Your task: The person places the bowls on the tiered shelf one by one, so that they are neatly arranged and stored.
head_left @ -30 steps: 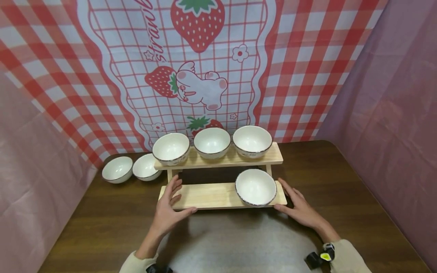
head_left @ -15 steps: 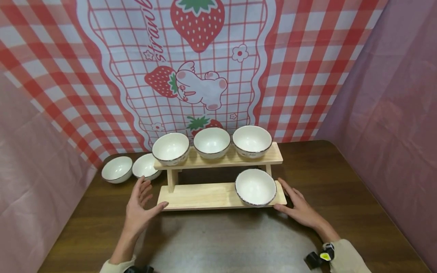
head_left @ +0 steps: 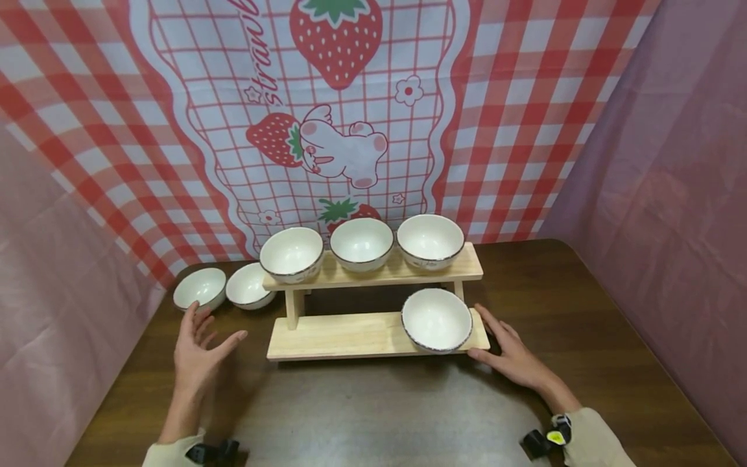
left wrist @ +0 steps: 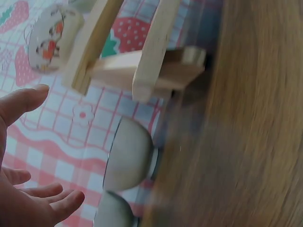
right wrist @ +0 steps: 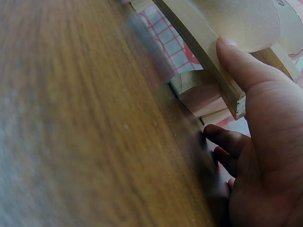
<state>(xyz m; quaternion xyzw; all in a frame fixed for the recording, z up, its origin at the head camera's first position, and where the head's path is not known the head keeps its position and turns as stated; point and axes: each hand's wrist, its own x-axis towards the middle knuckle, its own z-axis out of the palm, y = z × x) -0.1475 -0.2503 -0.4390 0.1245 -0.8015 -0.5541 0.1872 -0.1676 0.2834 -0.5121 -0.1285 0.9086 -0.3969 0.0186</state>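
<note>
My left hand point(head_left: 195, 350) is over the table at the left, thumb spread from its fingers, nothing in its grasp. Its fingertips overlap the near rim of the outer white bowl point(head_left: 200, 288) in the head view; contact cannot be told. A second white bowl point(head_left: 249, 287) sits beside that one, near the two-tier wooden rack point(head_left: 341, 334). My right hand point(head_left: 513, 360) rests at the right end of the rack's lower shelf, thumb point(right wrist: 239, 61) against the board and fingers loosely bent beside it. Close to that thumb, a white bowl point(head_left: 436, 321) stands on the lower shelf.
Three white bowls with dark rims line the upper shelf: left point(head_left: 292, 254), middle point(head_left: 362, 244) and right point(head_left: 430, 241). Behind the brown wooden table point(head_left: 589, 337) hangs a red checked strawberry cloth point(head_left: 513, 117). Pink cloth point(head_left: 671, 194) hangs on both sides.
My left hand has left the rack's left end and moved left across the table to the outer bowl. The right hand, rack and bowls keep their places.
</note>
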